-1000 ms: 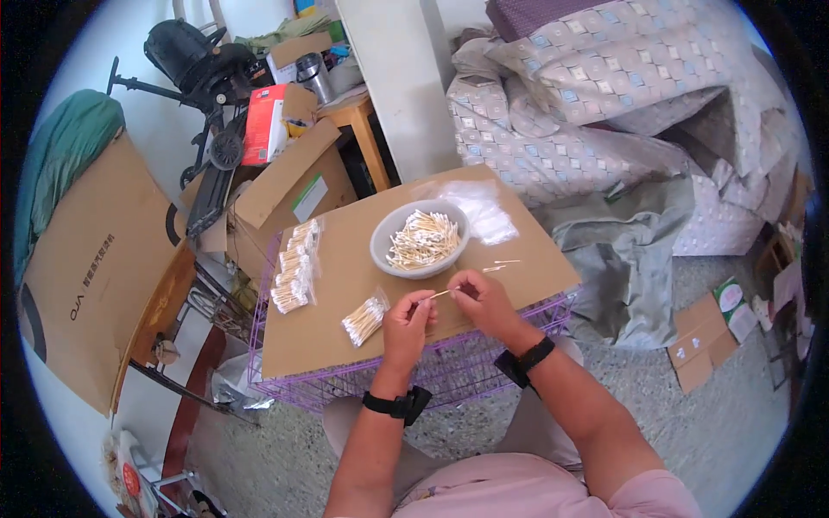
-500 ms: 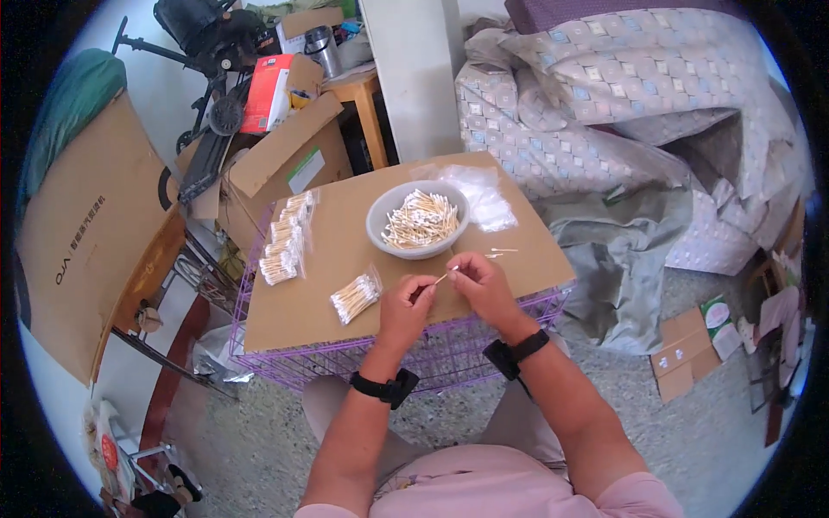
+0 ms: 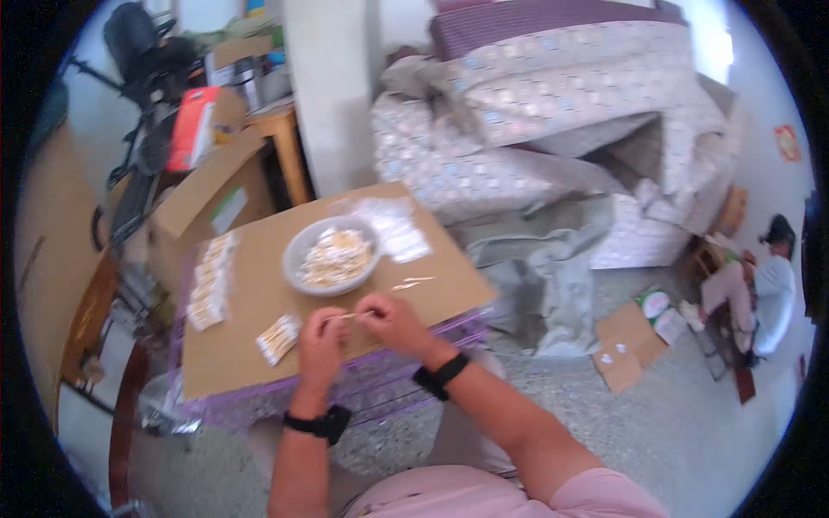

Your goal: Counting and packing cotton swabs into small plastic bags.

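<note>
A single cotton swab [image 3: 349, 316] spans my two hands above the near edge of a cardboard sheet [image 3: 249, 302]. My left hand [image 3: 322, 338] pinches one end; my right hand [image 3: 393, 325] is closed at the other. Just beyond them stands a grey bowl [image 3: 291, 262] heaped with cotton swabs [image 3: 337, 253]. Left of my left hand lies a clear packet of swabs [image 3: 278, 339]. More filled packets [image 3: 211, 283] form a row along the left side. A few loose swabs [image 3: 414, 282] rest right of the bowl, near a pile of clear plastic bags [image 3: 399, 230].
The cardboard lies on a purple wire cage [image 3: 414, 345]. Behind it on the left are an open carton [image 3: 207, 194] and a wooden stool [image 3: 287, 151]. A large covered heap [image 3: 553, 112] stands at the back right. Flattened cardboard [image 3: 629, 345] lies on the floor.
My view has turned right, so the table appears further left and lower, and more of the room's right side shows. Both hands still hold the swab; the packets and bowl look unmoved.
</note>
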`<state>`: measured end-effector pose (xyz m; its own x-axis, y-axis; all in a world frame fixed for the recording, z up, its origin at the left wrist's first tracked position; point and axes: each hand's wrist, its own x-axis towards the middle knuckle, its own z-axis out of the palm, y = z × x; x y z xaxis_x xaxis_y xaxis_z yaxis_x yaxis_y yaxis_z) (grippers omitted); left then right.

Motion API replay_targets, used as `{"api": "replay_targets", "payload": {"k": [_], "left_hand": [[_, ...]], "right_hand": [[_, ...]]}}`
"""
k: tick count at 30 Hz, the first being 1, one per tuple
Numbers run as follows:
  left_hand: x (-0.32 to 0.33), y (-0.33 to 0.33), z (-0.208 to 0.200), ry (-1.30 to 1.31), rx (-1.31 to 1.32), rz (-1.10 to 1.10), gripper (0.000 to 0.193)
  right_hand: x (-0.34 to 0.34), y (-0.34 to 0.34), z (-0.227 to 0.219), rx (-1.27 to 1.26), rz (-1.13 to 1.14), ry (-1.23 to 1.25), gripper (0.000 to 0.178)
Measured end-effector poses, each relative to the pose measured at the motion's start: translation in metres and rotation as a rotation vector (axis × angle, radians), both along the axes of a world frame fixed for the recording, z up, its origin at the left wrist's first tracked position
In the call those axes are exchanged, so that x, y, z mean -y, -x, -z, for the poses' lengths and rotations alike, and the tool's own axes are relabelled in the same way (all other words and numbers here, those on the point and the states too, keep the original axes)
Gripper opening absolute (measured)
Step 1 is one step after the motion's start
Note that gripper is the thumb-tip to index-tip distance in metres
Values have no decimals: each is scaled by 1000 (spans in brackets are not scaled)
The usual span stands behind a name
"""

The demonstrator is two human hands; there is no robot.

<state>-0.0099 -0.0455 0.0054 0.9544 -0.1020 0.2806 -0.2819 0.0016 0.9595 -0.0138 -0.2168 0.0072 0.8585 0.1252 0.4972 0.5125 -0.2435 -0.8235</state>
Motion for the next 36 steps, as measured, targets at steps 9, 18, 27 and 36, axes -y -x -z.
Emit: {"api": "replay_targets", "payload": {"k": [9,18,27,36], "left_hand": [[-2,-3,4,115,49,11,8],[2,2,-4,-338,145,-6,7],[2,-10,11,-2,68,55,11],[-14,-3,-1,-135,48,-22,14]], "right_hand": [[0,-3,3,20,-22,31,13],[-7,-11,6,68,19,-218,13],[3,-5,5,78,-18,-69,12],[-11,-9,8,153,12,27,17]]}}
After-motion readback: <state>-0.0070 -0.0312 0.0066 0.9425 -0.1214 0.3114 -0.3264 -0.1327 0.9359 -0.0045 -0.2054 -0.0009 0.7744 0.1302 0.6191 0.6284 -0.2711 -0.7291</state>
